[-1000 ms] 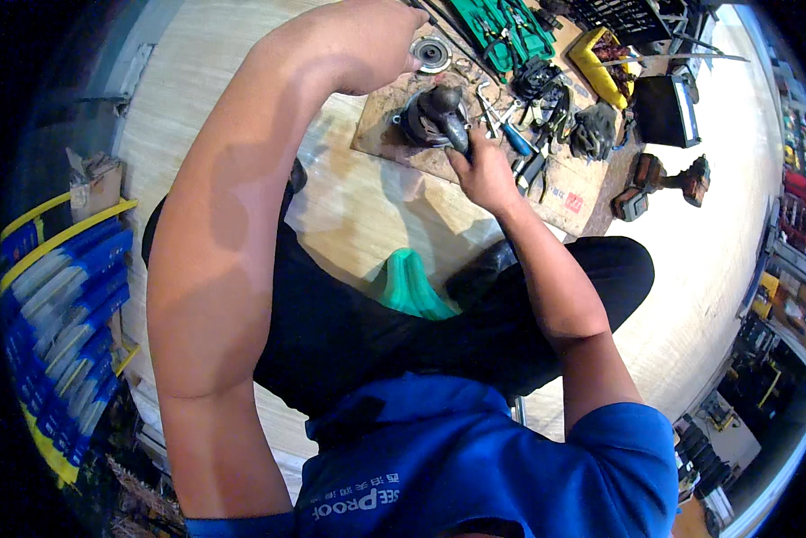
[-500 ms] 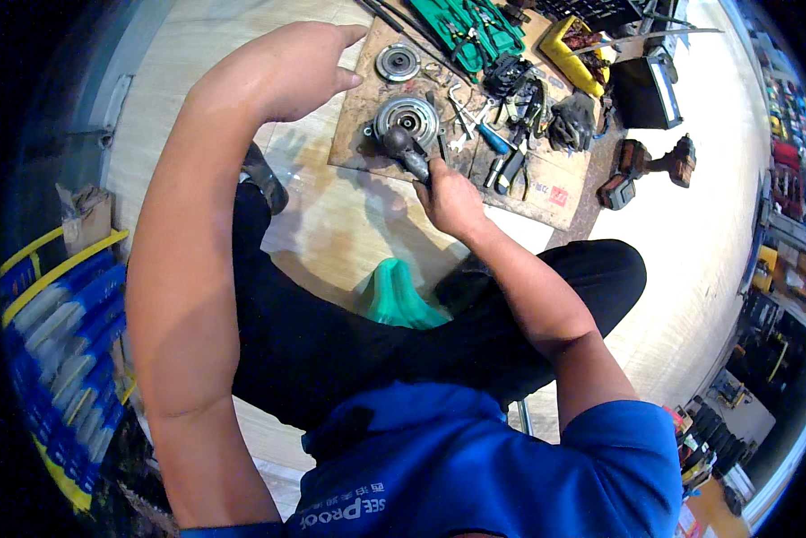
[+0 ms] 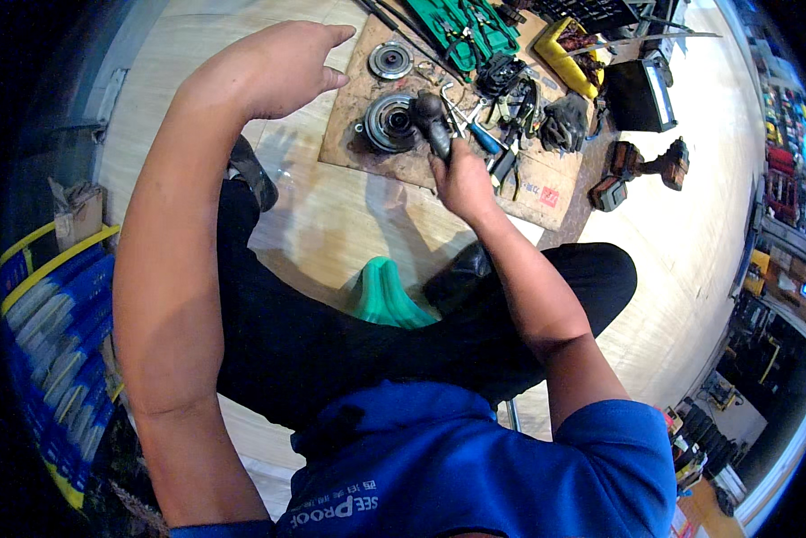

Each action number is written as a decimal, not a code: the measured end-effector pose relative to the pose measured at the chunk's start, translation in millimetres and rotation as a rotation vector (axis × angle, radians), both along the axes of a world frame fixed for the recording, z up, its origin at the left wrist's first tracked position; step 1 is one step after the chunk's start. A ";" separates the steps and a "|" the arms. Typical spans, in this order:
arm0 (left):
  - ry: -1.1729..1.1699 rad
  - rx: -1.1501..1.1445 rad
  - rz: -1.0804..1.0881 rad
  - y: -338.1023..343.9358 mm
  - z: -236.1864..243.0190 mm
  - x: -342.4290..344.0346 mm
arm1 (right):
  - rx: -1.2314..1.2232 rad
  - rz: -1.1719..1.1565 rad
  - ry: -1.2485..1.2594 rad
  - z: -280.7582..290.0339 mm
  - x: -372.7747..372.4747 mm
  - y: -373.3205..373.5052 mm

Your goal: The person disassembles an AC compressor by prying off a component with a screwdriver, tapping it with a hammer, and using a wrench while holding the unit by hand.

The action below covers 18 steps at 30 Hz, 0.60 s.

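My left hand (image 3: 291,72) hangs at the cardboard's left edge, fingers apart and holding nothing, nearest a small round metal disc (image 3: 390,61). A larger round metal housing (image 3: 381,125) with a recessed center lies on the stained cardboard mat (image 3: 345,148). My right hand (image 3: 466,179) grips a dark round-headed tool, like a mallet (image 3: 428,112), whose head is over the housing's right side. Right of that are wrenches (image 3: 453,112), a blue-handled tool (image 3: 485,136), pliers (image 3: 511,179) and dark gloves (image 3: 564,125).
A green toolbox (image 3: 470,36), yellow tray (image 3: 564,58), black case (image 3: 636,94) and two power drills (image 3: 641,170) stand beyond or right of the mat. A green object (image 3: 385,296) lies between my legs. Blue-and-yellow racked items (image 3: 58,332) are at left, shelves (image 3: 784,179) at right.
Both hands appear further left in view than a second ago, as do the surroundings. Since half a second ago, the tool's head has moved up and right, uncovering more of the housing's center.
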<state>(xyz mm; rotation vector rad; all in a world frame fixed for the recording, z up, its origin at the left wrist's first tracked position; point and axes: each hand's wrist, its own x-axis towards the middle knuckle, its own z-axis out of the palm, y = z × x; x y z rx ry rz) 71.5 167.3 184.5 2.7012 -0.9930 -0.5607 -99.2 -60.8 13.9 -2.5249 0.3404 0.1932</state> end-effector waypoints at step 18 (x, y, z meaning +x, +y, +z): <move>-0.028 -0.043 -0.007 14.1 -3.4 2.4 | -0.096 0.048 0.083 -7.0 -2.3 -9.5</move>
